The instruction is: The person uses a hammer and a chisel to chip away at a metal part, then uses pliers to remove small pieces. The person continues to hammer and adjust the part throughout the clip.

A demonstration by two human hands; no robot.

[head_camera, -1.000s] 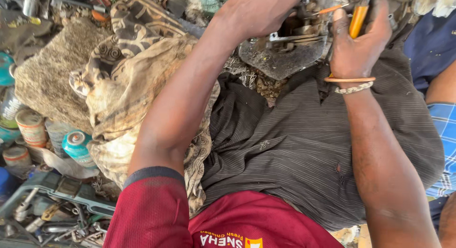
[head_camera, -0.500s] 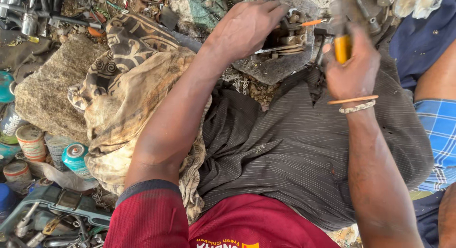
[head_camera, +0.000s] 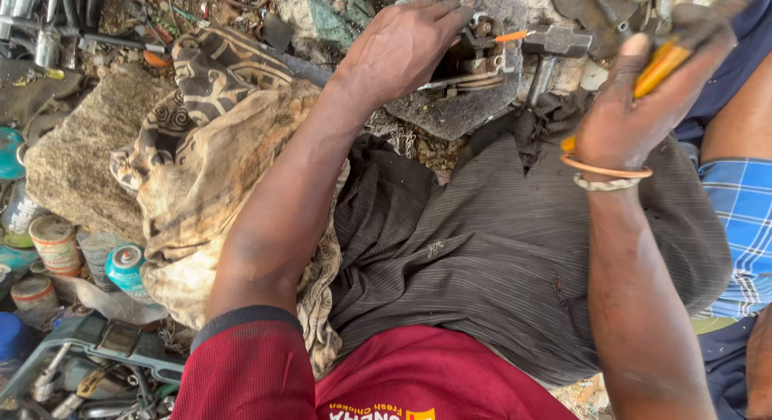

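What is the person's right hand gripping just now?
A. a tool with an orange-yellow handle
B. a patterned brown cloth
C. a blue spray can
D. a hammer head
A: the right hand is closed around the tool with an orange-yellow handle, while the left hand rests on the small metal part on the flat grey stone slab.

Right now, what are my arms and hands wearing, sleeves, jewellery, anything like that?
Both hands are bare, no gloves. The left hand has nothing on its wrist; the left arm is bare up to a short dark red sleeve with a dark cuff band. The right hand has a thin orange bangle and a pale beaded bracelet at the wrist.
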